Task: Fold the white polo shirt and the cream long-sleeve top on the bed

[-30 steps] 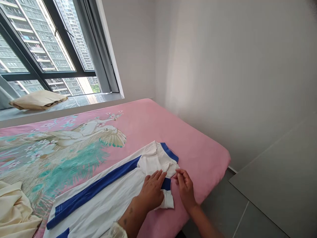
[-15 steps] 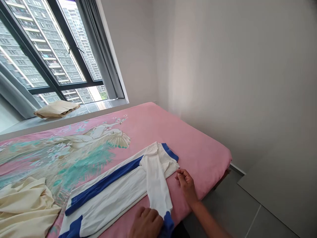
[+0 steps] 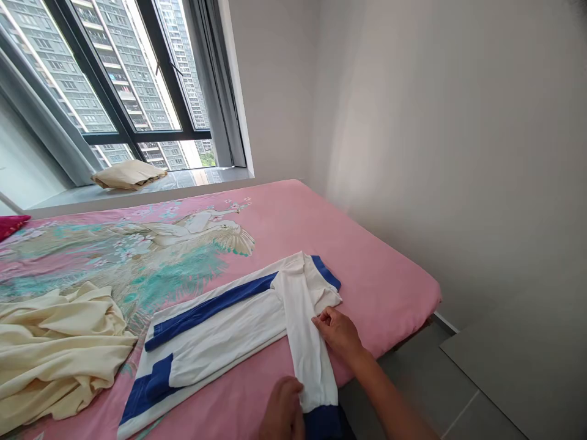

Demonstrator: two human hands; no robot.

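Observation:
A white long-sleeved shirt (image 3: 233,345) with blue trim lies folded lengthwise on the pink bed. One blue-edged sleeve runs along its body, while the other white sleeve (image 3: 305,342) points toward me, its blue cuff (image 3: 322,421) at the bed's near edge. My right hand (image 3: 339,333) is closed in a pinch on the right edge of this sleeve, just below the shoulder. Beside the cuff, my left hand (image 3: 283,409) has its fingers curled against the sleeve's left edge; its lower part is cut off by the frame.
Crumpled cream cloth (image 3: 59,354) lies on the bed (image 3: 376,275) at the left. A folded beige cloth (image 3: 131,175) rests on the window sill. A red item (image 3: 11,225) shows at the far left. Grey floor (image 3: 426,379) and a wall border the bed's right side.
My right hand has moved left from beside the collar area onto the sleeve edge. My left hand has slid off the cuff to the sleeve's left edge. The sleeve lies straighter, and the view has shifted.

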